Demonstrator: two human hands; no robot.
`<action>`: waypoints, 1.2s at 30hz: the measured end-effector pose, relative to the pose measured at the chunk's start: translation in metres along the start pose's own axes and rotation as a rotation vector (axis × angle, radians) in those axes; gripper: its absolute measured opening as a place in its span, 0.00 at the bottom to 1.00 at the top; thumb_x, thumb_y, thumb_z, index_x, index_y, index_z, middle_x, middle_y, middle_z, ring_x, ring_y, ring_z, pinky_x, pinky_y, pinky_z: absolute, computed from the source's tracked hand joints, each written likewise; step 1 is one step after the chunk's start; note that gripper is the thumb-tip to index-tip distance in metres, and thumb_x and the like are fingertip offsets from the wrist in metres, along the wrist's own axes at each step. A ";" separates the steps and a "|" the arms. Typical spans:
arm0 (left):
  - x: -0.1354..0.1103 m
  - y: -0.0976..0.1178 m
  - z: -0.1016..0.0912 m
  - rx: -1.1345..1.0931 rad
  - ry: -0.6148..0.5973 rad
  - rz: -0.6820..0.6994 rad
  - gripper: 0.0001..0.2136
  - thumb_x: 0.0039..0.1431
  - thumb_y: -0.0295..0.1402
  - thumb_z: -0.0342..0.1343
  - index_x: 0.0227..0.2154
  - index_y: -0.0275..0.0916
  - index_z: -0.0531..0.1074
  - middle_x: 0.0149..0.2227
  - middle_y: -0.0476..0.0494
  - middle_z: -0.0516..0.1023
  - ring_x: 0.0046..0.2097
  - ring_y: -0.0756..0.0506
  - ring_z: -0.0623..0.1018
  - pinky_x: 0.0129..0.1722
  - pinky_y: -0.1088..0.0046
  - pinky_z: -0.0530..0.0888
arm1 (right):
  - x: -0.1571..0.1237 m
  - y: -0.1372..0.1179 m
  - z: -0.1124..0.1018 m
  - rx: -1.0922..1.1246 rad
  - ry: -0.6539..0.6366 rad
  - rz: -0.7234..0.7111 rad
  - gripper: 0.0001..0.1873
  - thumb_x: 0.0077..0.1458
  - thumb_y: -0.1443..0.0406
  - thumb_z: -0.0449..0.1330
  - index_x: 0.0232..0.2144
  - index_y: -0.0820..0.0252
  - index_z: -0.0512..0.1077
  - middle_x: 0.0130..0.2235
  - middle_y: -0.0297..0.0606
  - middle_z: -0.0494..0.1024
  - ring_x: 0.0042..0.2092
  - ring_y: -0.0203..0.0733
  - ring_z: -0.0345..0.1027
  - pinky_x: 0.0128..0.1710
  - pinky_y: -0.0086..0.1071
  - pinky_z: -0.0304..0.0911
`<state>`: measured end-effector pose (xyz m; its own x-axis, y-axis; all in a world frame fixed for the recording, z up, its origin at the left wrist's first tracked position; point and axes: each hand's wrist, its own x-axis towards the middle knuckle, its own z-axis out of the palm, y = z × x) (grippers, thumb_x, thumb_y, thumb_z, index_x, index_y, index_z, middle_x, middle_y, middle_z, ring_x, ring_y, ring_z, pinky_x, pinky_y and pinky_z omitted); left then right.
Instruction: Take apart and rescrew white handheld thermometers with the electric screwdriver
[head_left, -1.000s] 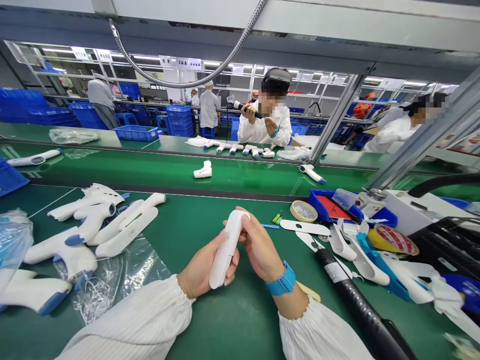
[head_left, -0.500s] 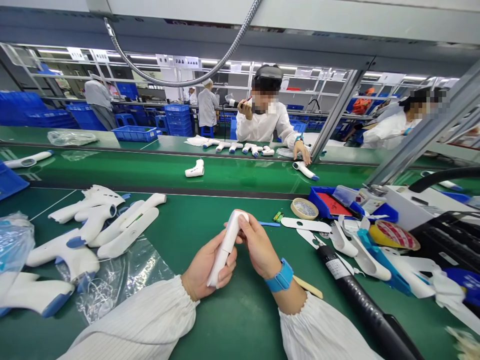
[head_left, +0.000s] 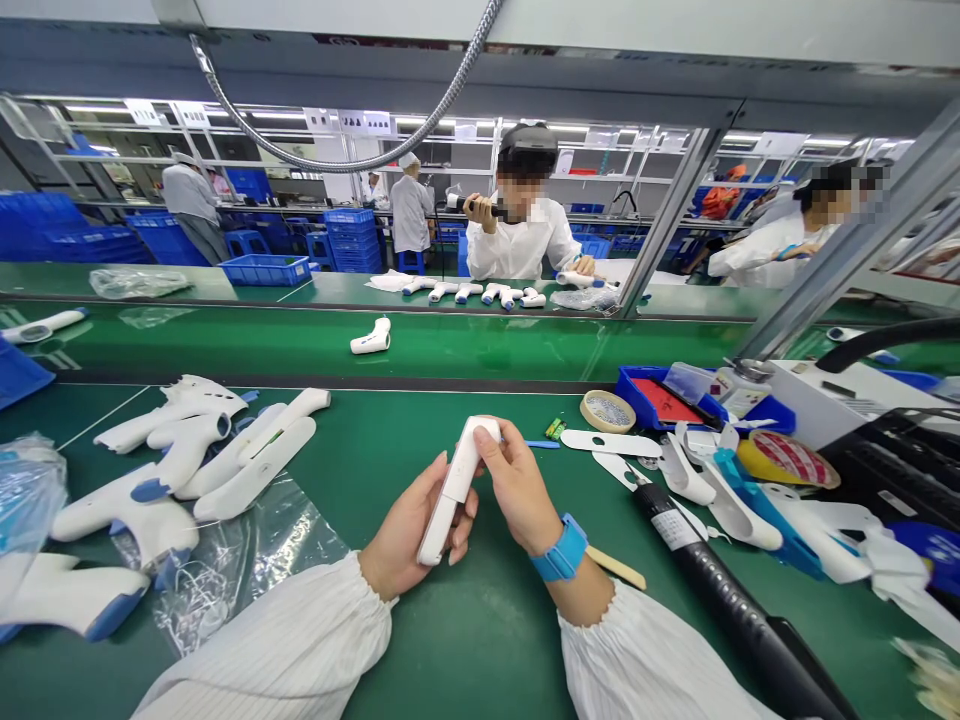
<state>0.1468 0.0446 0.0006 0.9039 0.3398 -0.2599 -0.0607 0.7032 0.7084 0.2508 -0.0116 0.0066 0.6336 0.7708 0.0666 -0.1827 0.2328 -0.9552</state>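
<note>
Left hand (head_left: 412, 525) curled around the lower length of a white plastic thermometer-style housing (head_left: 456, 490), right hand (head_left: 516, 487) pinching its upper end between fingers and thumb. The housing is held upright and tilted, above the green desk (head_left: 480, 640), between the hands. To the left, a heap of white housings (head_left: 199, 465) with blue parts on a clear plastic bag (head_left: 247, 570). To the right, near the right hand, a blue strip (head_left: 541, 444), a tape roll (head_left: 607, 411) and a blue tray (head_left: 652, 392) with a red liner. Lower right, a black cylindrical tool (head_left: 720, 580) lies on the desk.

A factory line, with green conveyor belts (head_left: 315, 345) and blue crates (head_left: 354, 242).
</note>
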 end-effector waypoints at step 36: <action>-0.010 -0.003 0.003 0.444 0.038 0.029 0.18 0.48 0.31 0.55 0.43 0.38 0.60 0.20 0.59 0.59 0.15 0.58 0.52 0.12 0.81 0.54 | -0.104 -0.088 -0.244 -2.009 -0.373 -0.935 0.24 0.53 0.71 0.44 0.51 0.53 0.64 0.41 0.43 0.76 0.34 0.45 0.73 0.25 0.34 0.70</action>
<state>0.1393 0.0370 0.0027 0.8878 0.3839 -0.2537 0.1094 0.3594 0.9268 0.3845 -0.2569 0.0137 -0.1097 0.9356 0.3356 0.9044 -0.0462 0.4242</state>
